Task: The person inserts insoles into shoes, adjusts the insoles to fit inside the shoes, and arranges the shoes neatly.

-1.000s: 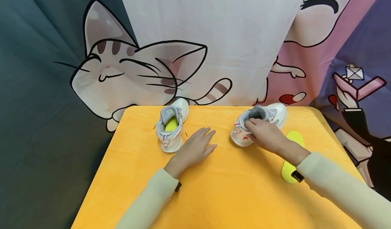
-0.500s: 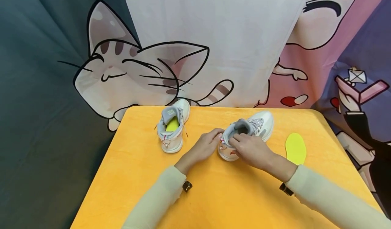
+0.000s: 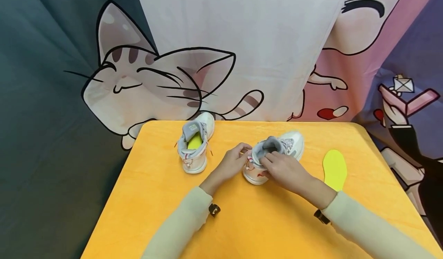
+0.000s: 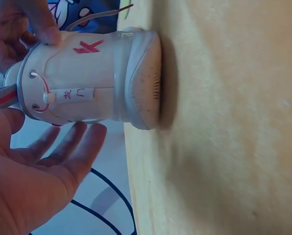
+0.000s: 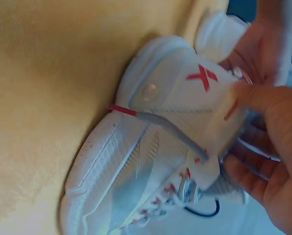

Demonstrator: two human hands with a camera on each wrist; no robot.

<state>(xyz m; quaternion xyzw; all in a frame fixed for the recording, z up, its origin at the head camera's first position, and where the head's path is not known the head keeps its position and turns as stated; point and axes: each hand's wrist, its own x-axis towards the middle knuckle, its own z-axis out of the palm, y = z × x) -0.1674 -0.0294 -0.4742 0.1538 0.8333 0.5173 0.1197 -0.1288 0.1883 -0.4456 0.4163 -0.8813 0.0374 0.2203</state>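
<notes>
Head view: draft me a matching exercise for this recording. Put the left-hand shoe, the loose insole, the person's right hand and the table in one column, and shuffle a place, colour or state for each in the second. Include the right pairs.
Column one
1. Left-hand shoe
2. Loose insole
3. Right hand
4. Table

Column two
A. Holding the right-hand shoe at the edge of its opening
B. Orange-yellow
C. Untouched, with a yellow-green insert inside
D. Lying to the right of both shoes

Right pairs: 1-C, 2-D, 3-A, 4-B
</notes>
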